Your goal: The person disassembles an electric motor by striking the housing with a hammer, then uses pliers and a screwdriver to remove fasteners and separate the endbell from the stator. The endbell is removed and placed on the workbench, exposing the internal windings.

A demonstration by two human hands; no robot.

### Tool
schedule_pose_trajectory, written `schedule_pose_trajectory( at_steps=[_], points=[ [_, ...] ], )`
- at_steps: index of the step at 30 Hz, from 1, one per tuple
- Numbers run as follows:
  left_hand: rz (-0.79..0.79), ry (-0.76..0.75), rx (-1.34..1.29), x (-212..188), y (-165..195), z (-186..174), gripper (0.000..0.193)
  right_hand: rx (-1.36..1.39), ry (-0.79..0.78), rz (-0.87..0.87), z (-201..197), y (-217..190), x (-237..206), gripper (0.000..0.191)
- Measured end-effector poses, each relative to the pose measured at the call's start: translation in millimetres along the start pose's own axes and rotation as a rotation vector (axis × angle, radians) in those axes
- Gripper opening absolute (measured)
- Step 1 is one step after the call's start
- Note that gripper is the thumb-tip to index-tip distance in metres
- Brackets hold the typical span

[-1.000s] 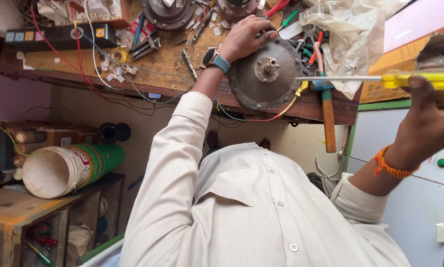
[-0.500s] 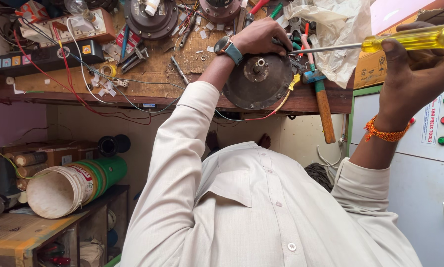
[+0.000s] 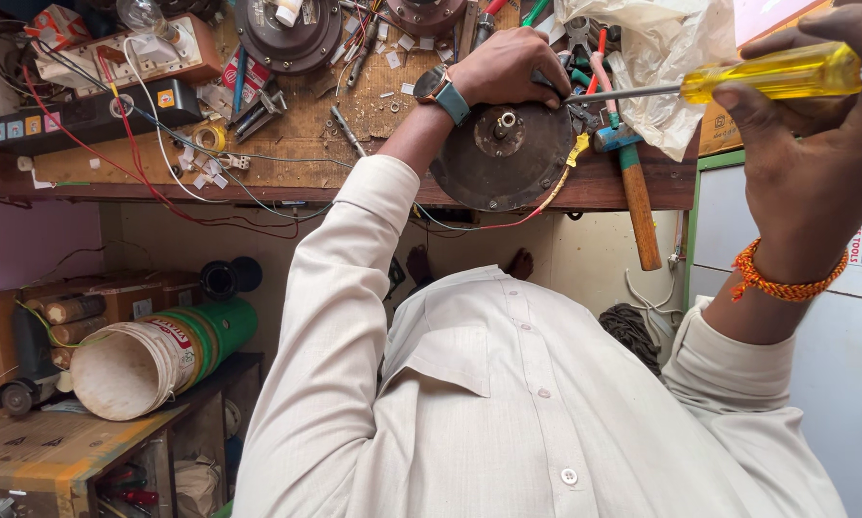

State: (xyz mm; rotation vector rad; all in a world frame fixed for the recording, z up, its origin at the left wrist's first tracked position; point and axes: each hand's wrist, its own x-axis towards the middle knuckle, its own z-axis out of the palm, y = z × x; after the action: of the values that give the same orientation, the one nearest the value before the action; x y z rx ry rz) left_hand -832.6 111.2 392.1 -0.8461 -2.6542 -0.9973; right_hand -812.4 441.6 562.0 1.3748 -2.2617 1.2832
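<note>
Motor housing: a round, dark, rusty disc with a short metal shaft at its middle is seen lying on the wooden workbench, at the bench's edge and partly overhanging it, right of centre in the view.
Housing state: the cover is seen in place on the body; whether any screws are out cannot be told. A yellow and a red wire are seen hanging from its right rim.
Left hand: the left hand is laid on the far rim of the disc, fingers curled together over the edge, pressing it down; a teal-strapped watch is worn at the wrist.
Right hand: the right hand is raised at the right of the view, fingers clamped round the handle of a screwdriver.
Screwdriver: the yellow-handled screwdriver is held nearly level, its steel shaft pointed left; the tip is brought to the right rim of the disc, just beside the left fingers.
Progress: the work is judged to be at an early stage, with the tool only now set at the rim; opening of the housing appears to be left.
Nearby: a blue-headed hammer with a wooden handle hangs over the bench edge, just right of the disc.
Farther off: a crumpled plastic bag lies behind; a white bucket lies on its side low at the left.
</note>
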Motion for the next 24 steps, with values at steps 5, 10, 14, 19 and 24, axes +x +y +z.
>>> schedule_pose_trajectory(
  at_steps=[5,10,14,19,24],
  points=[
    [0.058,-0.03,0.078,3,1,7,0.021,-0.068,-0.042,0.073,3,-42,22,0.039],
    [-0.012,0.017,0.15,-7,14,-7,0.022,-0.189,-0.089,-0.055,15,-57,58,0.047],
    [-0.156,0.415,-0.486,-53,61,-22,0.03,-0.333,0.017,-0.126,37,-29,61,0.041],
    [-0.292,0.587,-0.194,-79,120,19,0.034,-0.154,0.355,-0.044,80,85,40,0.041],
    [-0.405,0.694,-0.064,-73,115,42,0.012,0.219,0.427,0.167,85,190,-26,0.041]
  ],
)
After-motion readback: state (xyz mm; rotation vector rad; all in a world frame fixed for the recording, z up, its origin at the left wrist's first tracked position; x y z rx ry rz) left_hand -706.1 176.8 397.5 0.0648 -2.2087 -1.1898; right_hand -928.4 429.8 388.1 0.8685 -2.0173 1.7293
